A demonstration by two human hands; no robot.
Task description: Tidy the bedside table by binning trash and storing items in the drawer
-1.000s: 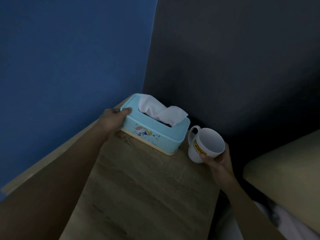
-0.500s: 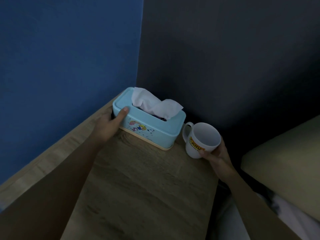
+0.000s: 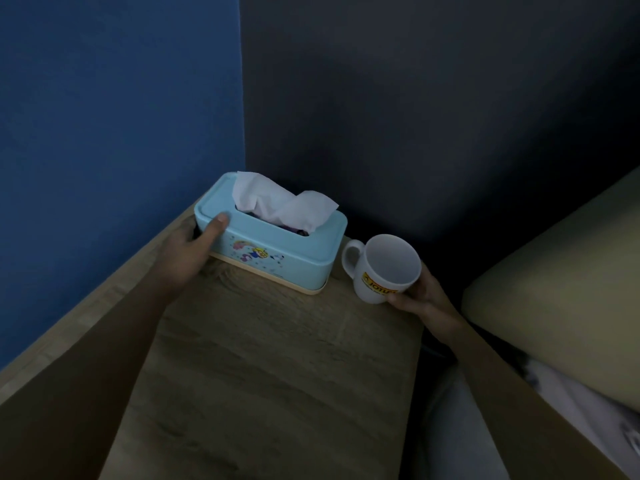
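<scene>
From the head camera I am looking down at a wooden bench (image 3: 277,375) set into the corner between a blue wall (image 3: 114,116) on the left and a dark grey wall (image 3: 433,98) at the far side. The room is dim.

My left hand (image 3: 188,252) is closed around the left end of a light blue tissue box (image 3: 277,247); the thumb lies on the near top edge of the lid, and the other fingers are hidden behind the end wall. The box sits on the bench at its far left corner, close to both walls, resting on a pale base strip. A white tissue (image 3: 284,206) sticks up out of the slot in the lid, and a small cartoon print marks the near side of the box.

My right hand (image 3: 420,297) grips a white mug (image 3: 384,268) from its right and near side, fingers wrapped on the body below the rim. The mug is tilted so its open mouth faces up toward the camera, the handle points left toward the tissue box, and a yellow label shows on the near side. It is just beside the right end of the box, at the far right edge of the bench; I cannot tell whether its base touches the wood.

To the right, past the bench edge, lies a beige bed (image 3: 561,278) with white bedding (image 3: 588,410) nearer to me.
</scene>
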